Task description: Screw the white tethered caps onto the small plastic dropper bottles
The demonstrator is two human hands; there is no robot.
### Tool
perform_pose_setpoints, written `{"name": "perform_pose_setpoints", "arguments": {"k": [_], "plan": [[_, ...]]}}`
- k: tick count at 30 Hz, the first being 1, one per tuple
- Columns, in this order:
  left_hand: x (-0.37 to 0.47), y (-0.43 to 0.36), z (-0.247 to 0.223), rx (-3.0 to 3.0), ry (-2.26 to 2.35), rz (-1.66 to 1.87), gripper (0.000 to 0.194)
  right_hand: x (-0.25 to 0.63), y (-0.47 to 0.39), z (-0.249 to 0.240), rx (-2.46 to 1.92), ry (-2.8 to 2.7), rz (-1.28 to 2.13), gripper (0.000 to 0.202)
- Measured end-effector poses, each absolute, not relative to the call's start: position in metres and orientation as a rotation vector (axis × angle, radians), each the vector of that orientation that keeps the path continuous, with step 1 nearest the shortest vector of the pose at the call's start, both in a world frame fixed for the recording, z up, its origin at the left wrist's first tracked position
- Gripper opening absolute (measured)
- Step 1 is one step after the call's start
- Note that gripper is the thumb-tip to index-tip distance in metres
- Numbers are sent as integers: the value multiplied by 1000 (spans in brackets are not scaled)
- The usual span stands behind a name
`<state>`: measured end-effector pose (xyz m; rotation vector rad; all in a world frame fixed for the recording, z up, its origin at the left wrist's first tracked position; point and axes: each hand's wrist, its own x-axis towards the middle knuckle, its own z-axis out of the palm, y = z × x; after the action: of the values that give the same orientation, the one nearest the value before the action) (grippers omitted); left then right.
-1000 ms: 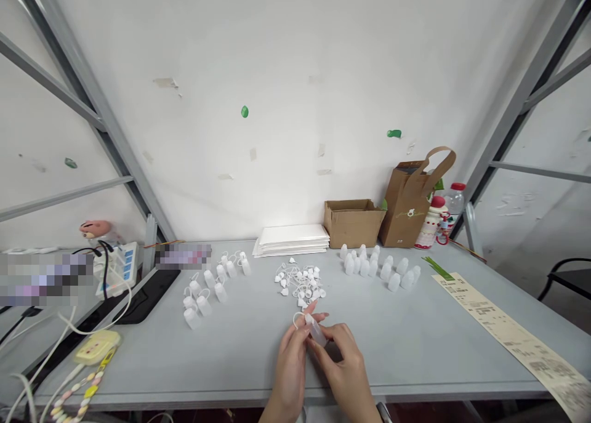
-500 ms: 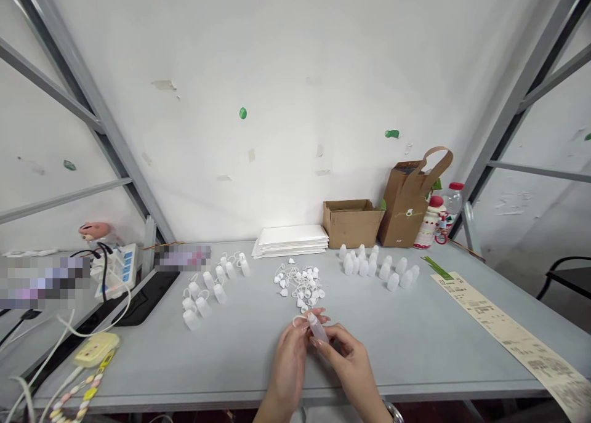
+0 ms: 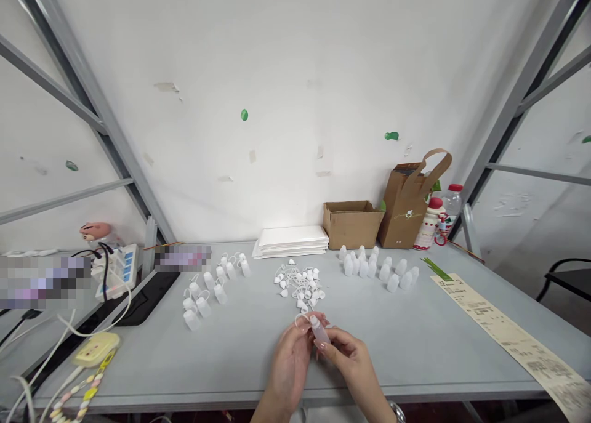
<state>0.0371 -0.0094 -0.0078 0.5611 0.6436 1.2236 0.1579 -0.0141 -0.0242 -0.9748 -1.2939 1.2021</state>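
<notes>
My right hand [image 3: 348, 352] pinches a small translucent plastic dropper bottle [image 3: 320, 329], which leans with its nozzle up and to the left. Close against it, my left hand [image 3: 293, 352] is closed on a white looped cap [image 3: 301, 318]; its thin loop shows above the fingers, while the cap itself is mostly hidden. Just beyond both hands lies a pile of white looped caps [image 3: 302, 284]. Several uncapped bottles [image 3: 364, 268] stand at the back right. On the left stand several bottles with looped caps [image 3: 203, 306].
Along the wall are a stack of white sheets [image 3: 290, 241], a cardboard box [image 3: 353, 226], a brown paper bag [image 3: 404, 210] and drink bottles [image 3: 431, 223]. A long printed paper strip [image 3: 508, 343] runs down the right. A power strip [image 3: 117, 269] and cables lie left.
Both hands stay together with the bottle and looped cap, shifting only slightly. The piles and standing bottles have not moved.
</notes>
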Motion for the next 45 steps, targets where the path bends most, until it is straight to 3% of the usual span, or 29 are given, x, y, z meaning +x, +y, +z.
{"name": "perform_pose_setpoints", "arguments": {"k": [10, 15, 24, 31, 40, 45], "plan": [[35, -4, -8, 496, 573, 1161, 14, 158, -13, -26, -959, -1262, 1249, 19], [35, -6, -9, 544, 585, 1144, 21, 156, -13, -27, -977, -1264, 1238, 19], [38, -6, -5, 844, 846, 1269, 26, 150, -14, -36, -1151, -1386, 950, 7], [24, -1, 1, 944, 814, 1233, 22, 152, -15, -27, -1049, -1559, 1067, 20], [38, -15, 1, 853, 914, 1258, 44, 144, -15, -41, -1265, -1441, 761, 3], [41, -20, 1, 816, 950, 1275, 37, 141, -18, -43, -1234, -1519, 628, 8]]}}
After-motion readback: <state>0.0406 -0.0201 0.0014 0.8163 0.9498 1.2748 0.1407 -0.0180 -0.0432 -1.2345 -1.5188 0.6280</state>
